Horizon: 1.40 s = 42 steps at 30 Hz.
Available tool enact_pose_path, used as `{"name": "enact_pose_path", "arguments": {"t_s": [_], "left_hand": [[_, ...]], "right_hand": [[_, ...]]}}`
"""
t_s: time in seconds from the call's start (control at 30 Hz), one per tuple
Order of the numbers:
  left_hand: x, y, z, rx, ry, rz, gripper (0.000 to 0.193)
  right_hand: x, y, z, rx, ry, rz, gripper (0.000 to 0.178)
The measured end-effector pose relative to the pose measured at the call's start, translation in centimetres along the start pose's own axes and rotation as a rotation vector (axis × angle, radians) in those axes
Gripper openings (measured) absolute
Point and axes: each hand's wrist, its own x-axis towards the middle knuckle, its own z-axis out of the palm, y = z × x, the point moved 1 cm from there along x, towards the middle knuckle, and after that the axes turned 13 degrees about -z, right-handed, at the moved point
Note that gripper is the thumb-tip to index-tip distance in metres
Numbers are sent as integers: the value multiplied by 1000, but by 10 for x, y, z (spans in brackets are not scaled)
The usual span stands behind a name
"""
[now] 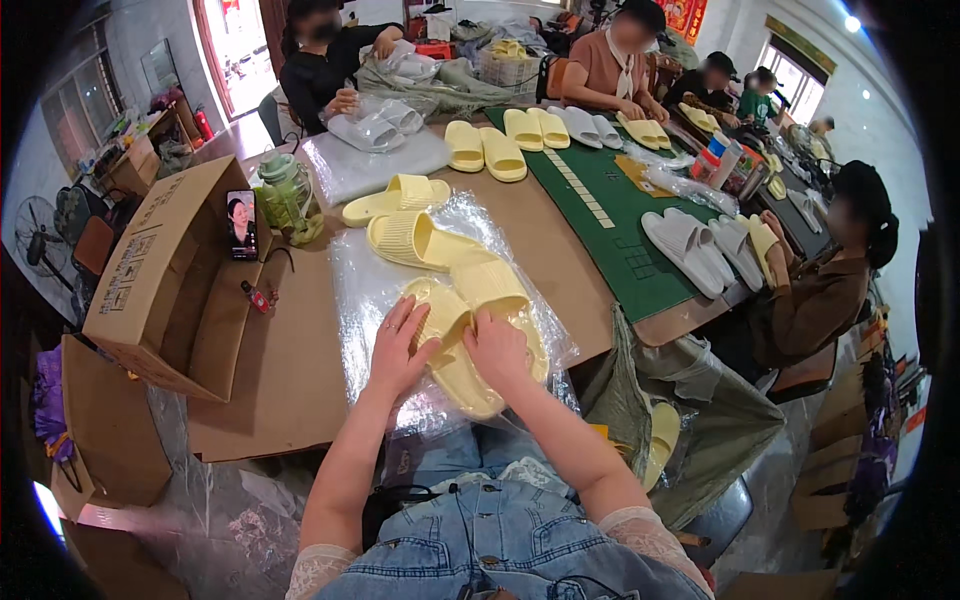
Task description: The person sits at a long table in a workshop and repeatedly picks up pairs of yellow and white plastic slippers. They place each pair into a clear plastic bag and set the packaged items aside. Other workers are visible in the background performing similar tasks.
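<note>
A pale yellow slipper (462, 382) lies in front of me on a stack of clear plastic bags (365, 300), its open heel end toward me. Along the left side of its ribbed strap, my left hand (402, 352) holds it with thumb and fingers apart around the edge. My right hand (497, 350) grips the strap's right edge, its fingertips partly hidden. Just beyond and to the right, a second yellow slipper (490, 283) lies partly under my right hand. Farther off are two more yellow slippers, one ribbed (405, 240) and one behind it (400, 198).
An open cardboard box (165, 280) with a phone (241, 225) leaning in it stands at left, beside a green jar (285, 190). Across the green mat (590, 200) sit yellow and grey slippers (685, 250). Several people work around the table. A sack (690, 410) hangs at the right edge.
</note>
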Motion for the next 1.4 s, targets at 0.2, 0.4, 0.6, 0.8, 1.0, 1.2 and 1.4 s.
{"name": "enact_pose_path", "arguments": {"t_s": [0.2, 0.4, 0.6, 0.8, 1.0, 1.2, 1.4], "left_hand": [[-1, 1, -2, 9, -3, 12, 62], [-1, 3, -2, 24, -19, 3, 62], [0, 3, -2, 10, 0, 14, 59], [3, -3, 1, -29, 61, -41, 48], [2, -8, 5, -28, 98, -133, 39], [2, -11, 9, -16, 142, -81, 28], [0, -12, 9, -18, 148, -53, 25]], "right_hand": [[-7, 1, 7, 104, 181, 5, 30], [-6, 6, 13, 114, 148, 14, 33], [0, 10, 7, 105, 94, 22, 32], [-6, 21, 5, 61, 62, -15, 32], [-44, 33, -28, 48, -39, 36, 33], [-95, 61, -74, 293, 19, 162, 26], [-139, 113, -166, 202, 68, 254, 25]]}}
